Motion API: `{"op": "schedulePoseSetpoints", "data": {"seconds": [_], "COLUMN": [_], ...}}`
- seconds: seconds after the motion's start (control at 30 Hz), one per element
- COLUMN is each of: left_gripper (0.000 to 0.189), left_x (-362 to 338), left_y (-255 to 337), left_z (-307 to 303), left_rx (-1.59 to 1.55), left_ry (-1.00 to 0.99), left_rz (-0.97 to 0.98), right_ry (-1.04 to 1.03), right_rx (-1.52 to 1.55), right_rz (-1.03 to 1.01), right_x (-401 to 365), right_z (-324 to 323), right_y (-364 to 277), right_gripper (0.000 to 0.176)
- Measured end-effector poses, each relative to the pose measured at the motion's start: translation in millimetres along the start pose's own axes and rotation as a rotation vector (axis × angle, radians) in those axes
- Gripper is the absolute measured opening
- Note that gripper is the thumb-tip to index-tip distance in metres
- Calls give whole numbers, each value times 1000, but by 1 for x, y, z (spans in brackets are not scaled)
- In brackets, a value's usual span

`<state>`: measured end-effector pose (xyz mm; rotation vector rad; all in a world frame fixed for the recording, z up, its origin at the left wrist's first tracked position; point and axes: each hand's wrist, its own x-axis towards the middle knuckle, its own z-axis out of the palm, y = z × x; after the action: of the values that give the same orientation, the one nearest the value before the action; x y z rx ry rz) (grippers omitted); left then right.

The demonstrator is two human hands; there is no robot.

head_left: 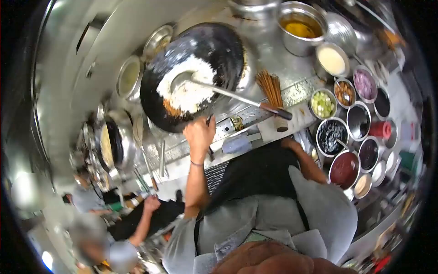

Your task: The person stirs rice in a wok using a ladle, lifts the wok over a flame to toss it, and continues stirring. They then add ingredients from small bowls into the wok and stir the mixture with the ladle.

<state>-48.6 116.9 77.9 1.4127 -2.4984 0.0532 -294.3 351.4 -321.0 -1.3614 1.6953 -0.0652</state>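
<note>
My left hand [199, 133] is closed at the near edge of a large black wok [223, 50], its fingers wrapped round the rim or handle there. White rice [194, 98] fills the middle of the wok, with orange-brown bits [171, 108] along its lower edge. A ladle [219, 89] lies with its bowl in the rice. Its dark-ended handle reaches past the wok's right side, and no hand is on it. My right hand [288, 143] is low by the counter edge, beside my black apron; its fingers are mostly hidden.
Right of the wok lie a bamboo brush [270, 86], a pot of yellow oil [301, 27] and several bowls, including chopped greens [323, 104] and dark red sauce [344, 170]. Another wok [112, 144] stands left. A co-worker's arm [145, 217] is at lower left.
</note>
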Motion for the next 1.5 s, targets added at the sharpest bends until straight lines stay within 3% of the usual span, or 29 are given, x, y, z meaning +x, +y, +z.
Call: {"op": "schedulePoseSetpoints", "data": {"seconds": [0.07, 0.13, 0.2, 0.27, 0.3, 0.33, 0.37, 0.43, 0.53, 0.63, 0.67, 0.77, 0.83, 0.9, 0.97, 1.07, 1.17, 1.3, 1.43, 1.5], "left_gripper": [32, 35, 37, 37, 37, 43, 45, 48, 52, 51, 51, 46, 45, 44, 44, 42, 43, 43, 38, 36], "left_x": [19, 35, 52, 64, 63, 64, 64, 63, 61, 61, 62, 60, 62, 63, 65, 67, 69, 47, -9, 7], "left_y": [-12, -19, -21, -25, -23, -23, -23, -24, -31, -33, -32, -28, -27, -27, -28, -30, -34, -9, 12, 0], "left_z": [4, 16, 33, 54, 68, 79, 80, 77, 82, 86, 86, 92, 86, 88, 91, 86, 86, 64, 2, 21], "left_rx": [-78, -130, -166, -235, -261, -290, -334, -423, -540, -535, -533, -543, -523, -486, -469, -483, -531, -477, -545, -460], "left_ry": [24, 63, 36, 21, 33, 61, 48, 20, 32, 78, 112, 118, 77, 75, 61, 16, -11, 83, 261, 164], "left_rz": [10, 36, 33, 50, 54, 53, 39, 20, -6, -14, -22, -43, -65, -64, -59, -28, -11, -76, 160, 142], "right_ry": [-128, -139, 89, 186, 595, 770, 989, 1180, 536, 656, 758, 833, 843, 824, 703, 560, 567, 639, 737, 738], "right_rx": [-81, 71, 209, 310, 271, 243, -138, -476, -412, -59, -113, -82, -30, -171, -270, -411, -670, -701, -625, -551], "right_rz": [-205, -164, -356, -470, -732, -639, -655, -506, 24, -429, -498, -222, -270, -311, -334, -276, -211, -54, -78, -157], "right_x": [-30, -104, -182, -210, -193, -184, -164, -108, -58, -57, -42, -44, -6, 19, -7, -104, -172, -203, -210, -228], "right_z": [-12, -92, -170, -233, -240, -262, -297, -328, -330, -294, -291, -311, -329, -327, -310, -295, -310, -323, -305, -307], "right_y": [-12, -94, -185, -247, -252, -269, -284, -283, -259, -233, -221, -291, -311, -328, -345, -339, -287, -283, -291, -269], "right_gripper": [39, 35, 27, 23, 23, 25, 30, 37, 48, 50, 54, 51, 51, 50, 51, 51, 59, 58, 56, 56]}}
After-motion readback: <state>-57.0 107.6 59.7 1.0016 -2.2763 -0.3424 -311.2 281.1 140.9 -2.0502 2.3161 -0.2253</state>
